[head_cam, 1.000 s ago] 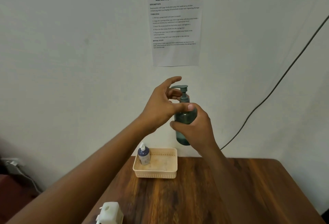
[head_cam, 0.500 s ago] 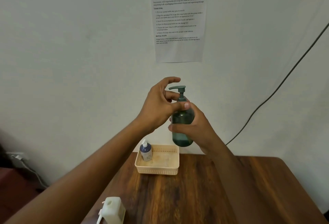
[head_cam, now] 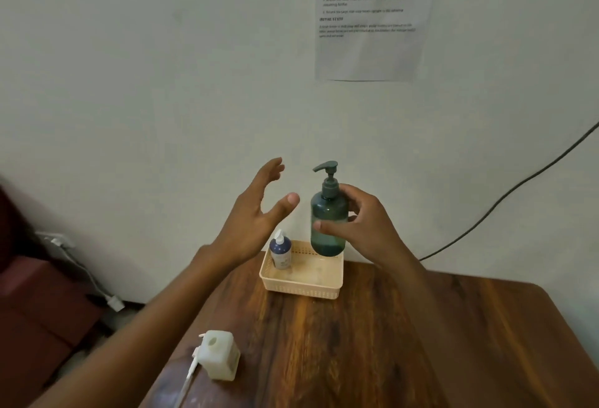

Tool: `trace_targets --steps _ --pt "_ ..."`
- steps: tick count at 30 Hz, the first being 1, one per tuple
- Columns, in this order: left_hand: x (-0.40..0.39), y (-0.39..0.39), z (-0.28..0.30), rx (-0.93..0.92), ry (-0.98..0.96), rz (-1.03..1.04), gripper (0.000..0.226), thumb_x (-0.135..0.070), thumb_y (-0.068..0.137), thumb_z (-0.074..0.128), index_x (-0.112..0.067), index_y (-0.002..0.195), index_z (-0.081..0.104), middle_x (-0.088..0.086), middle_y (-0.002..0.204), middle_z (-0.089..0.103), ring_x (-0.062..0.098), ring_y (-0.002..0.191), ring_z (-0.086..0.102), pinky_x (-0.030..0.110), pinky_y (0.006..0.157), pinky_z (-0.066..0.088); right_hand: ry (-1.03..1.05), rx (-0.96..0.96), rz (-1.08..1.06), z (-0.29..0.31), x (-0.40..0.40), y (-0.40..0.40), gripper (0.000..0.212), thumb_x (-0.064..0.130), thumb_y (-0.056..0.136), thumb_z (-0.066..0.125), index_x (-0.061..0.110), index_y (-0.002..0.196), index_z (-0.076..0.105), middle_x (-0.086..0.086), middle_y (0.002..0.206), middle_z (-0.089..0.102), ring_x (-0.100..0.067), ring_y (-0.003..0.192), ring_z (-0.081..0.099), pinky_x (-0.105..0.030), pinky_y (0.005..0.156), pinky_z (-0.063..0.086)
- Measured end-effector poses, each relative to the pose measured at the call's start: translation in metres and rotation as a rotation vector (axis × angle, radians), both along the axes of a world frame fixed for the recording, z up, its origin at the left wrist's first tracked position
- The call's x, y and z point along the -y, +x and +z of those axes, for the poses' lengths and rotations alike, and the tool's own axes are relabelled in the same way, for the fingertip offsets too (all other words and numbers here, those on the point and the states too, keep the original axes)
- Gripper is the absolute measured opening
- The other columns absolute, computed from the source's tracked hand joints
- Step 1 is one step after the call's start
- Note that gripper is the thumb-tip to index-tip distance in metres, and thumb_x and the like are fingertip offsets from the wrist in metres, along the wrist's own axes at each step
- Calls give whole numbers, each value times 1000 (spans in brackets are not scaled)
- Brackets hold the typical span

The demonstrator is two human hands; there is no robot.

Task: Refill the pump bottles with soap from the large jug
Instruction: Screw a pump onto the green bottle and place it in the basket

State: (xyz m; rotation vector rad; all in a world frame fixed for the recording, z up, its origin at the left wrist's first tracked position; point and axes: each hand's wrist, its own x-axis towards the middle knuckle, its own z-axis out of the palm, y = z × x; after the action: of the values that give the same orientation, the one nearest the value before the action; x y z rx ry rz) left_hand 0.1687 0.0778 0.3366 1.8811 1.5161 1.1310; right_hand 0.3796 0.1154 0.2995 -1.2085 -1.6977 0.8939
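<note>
The right hand (head_cam: 366, 229) grips the teal pump bottle (head_cam: 328, 223) round its body, thumb across the front and fingers curled behind near the shoulder; the bottle is upright in the air above the far edge of the desk (head_cam: 405, 343), its base over the back right corner of the cream basket (head_cam: 303, 284), its pump head (head_cam: 326, 167) seated on top with the spout pointing left; the left hand (head_cam: 256, 213) is beside the bottle and apart from it, fingers spread and nearly straight, thumb towards the bottle, holding nothing.

The basket sits at the far edge of the desk against the wall; 1 small dark blue bottle with a white cap (head_cam: 280, 252) stands upright in its left side; the rest of the basket floor is bare.

Near the front left corner of the desk stands a white jug (head_cam: 218, 354), its mouth open on top and a thin white tube (head_cam: 191, 370) hanging from its left side.

On the wall above, a printed sheet (head_cam: 372, 18) is fixed; a black cable (head_cam: 518, 187) runs diagonally down the wall to the right of the hands; left of the desk, a white plug and cord (head_cam: 84, 268) trail from a wall socket.
</note>
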Motion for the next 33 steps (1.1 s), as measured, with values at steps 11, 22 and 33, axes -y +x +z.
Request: trace_targets --steps 11,22,33 --pt "-49 -43 -130 -468 -81 -86 89 -69 97 38 -31 166 -3 -9 174 -14 13 161 -11 56 129 -1 -115 179 57 -75 -82 -36 74 23 69 89 36 132 52 12 130 60 -12 114 56 -20 87 45" --pt "-111 -69 -227 -544 -176 -92 96 -84 90 21 -31 166 -4 -6 174 -15 16 161 -16 58 129 0 -246 319 107 -169 -161 -58 73 6 69 88 27 131 57 6 133 57 -16 120 54 -29 96 48" --pt "-139 -83 -302 -510 -171 -74 92 -82 95 33 -37 165 -6 -9 175 -11 15 162 -11 56 129 4 -273 385 61 -268 -203 -78 65 -3 66 85 30 117 63 -3 124 61 -20 113 57 -22 89 47"
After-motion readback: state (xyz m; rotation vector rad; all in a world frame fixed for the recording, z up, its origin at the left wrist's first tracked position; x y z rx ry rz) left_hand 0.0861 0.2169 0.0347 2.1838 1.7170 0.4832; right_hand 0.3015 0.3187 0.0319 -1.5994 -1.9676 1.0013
